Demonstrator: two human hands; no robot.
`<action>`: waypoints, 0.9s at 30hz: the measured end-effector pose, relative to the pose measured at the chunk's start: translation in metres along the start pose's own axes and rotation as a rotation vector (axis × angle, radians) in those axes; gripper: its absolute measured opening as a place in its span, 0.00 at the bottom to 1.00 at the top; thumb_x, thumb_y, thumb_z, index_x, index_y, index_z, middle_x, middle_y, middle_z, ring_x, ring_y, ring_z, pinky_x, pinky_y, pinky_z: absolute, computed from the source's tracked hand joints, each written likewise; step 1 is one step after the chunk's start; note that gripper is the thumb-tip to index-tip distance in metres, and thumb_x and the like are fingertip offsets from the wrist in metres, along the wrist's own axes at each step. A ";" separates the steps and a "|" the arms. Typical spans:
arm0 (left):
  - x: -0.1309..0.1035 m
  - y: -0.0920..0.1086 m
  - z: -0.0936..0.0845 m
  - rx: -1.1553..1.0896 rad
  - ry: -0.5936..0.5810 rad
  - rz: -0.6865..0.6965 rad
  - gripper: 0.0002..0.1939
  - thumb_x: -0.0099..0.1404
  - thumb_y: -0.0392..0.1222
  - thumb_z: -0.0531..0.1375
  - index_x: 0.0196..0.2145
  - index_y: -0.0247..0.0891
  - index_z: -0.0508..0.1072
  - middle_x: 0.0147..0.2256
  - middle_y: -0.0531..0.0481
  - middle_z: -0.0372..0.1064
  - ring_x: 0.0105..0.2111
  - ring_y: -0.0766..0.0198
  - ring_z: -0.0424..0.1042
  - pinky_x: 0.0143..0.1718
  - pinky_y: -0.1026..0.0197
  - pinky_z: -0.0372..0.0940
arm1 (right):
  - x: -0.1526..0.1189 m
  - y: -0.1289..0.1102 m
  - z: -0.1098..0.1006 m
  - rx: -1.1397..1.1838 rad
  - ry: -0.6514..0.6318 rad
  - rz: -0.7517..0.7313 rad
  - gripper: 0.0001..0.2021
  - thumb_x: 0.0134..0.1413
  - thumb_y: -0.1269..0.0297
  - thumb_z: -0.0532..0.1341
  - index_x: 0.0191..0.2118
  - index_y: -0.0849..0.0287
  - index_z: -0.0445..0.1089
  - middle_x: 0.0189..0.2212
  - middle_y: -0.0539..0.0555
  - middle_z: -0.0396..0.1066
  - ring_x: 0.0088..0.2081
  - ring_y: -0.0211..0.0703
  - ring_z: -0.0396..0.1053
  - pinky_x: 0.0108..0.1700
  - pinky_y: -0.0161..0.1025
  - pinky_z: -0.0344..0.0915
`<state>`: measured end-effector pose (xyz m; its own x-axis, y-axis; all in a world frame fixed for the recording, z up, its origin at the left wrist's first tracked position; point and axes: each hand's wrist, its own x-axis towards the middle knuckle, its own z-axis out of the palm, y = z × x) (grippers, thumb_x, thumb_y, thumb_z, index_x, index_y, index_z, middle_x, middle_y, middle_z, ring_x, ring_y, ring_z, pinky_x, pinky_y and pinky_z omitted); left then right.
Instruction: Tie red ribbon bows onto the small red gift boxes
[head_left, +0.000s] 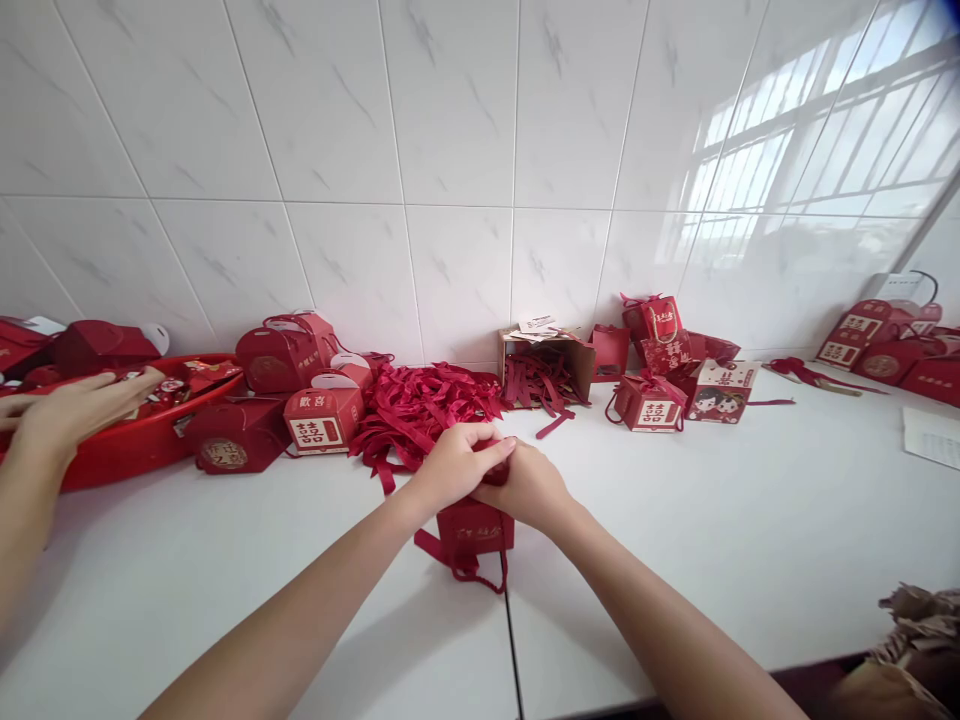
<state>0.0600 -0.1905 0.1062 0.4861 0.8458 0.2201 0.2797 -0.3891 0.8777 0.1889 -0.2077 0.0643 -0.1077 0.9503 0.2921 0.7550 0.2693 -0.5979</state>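
A small red gift box (476, 528) with gold lettering stands on the white table in front of me, a red cord handle (480, 580) hanging down its near side. Both my hands meet over its top. My left hand (461, 465) has its fingers curled against the box's top flaps. From the other side, my right hand (529, 485) closes around the same top. The fingers hide most of the closure between them. A red ribbon end (431, 545) sticks out at the box's lower left.
A heap of red ribbons (427, 400) lies behind my hands, beside an open carton (585, 365) of ribbon strips. Finished-looking red boxes (651, 402) stand at right, others (322, 420) at left. Another person's hands (82, 405) reach over a red basin (127, 460). Crumpled brown paper (915, 640) sits front right.
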 end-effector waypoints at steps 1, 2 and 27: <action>0.002 0.000 0.004 0.002 -0.015 0.009 0.15 0.60 0.48 0.57 0.22 0.36 0.68 0.23 0.53 0.66 0.26 0.65 0.65 0.30 0.63 0.61 | 0.001 -0.001 0.001 -0.011 0.008 0.023 0.14 0.43 0.55 0.64 0.36 0.56 0.71 0.31 0.51 0.70 0.27 0.38 0.64 0.26 0.34 0.55; 0.004 0.000 0.006 0.001 -0.025 0.019 0.15 0.60 0.48 0.57 0.21 0.36 0.67 0.22 0.53 0.66 0.26 0.65 0.65 0.30 0.63 0.61 | 0.002 -0.001 0.001 -0.024 0.015 0.042 0.13 0.43 0.55 0.64 0.35 0.56 0.71 0.31 0.52 0.70 0.27 0.38 0.64 0.25 0.33 0.54; -0.029 -0.045 -0.051 0.026 0.301 -0.083 0.18 0.59 0.56 0.57 0.23 0.38 0.66 0.23 0.53 0.67 0.25 0.65 0.65 0.28 0.64 0.61 | 0.001 0.014 -0.002 0.256 0.032 -0.052 0.17 0.60 0.54 0.51 0.39 0.55 0.74 0.27 0.51 0.70 0.28 0.39 0.64 0.31 0.36 0.59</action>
<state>-0.0090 -0.1788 0.0819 0.1945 0.9436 0.2679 0.3311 -0.3202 0.8876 0.2007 -0.2028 0.0576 -0.1179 0.9299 0.3484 0.5603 0.3520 -0.7498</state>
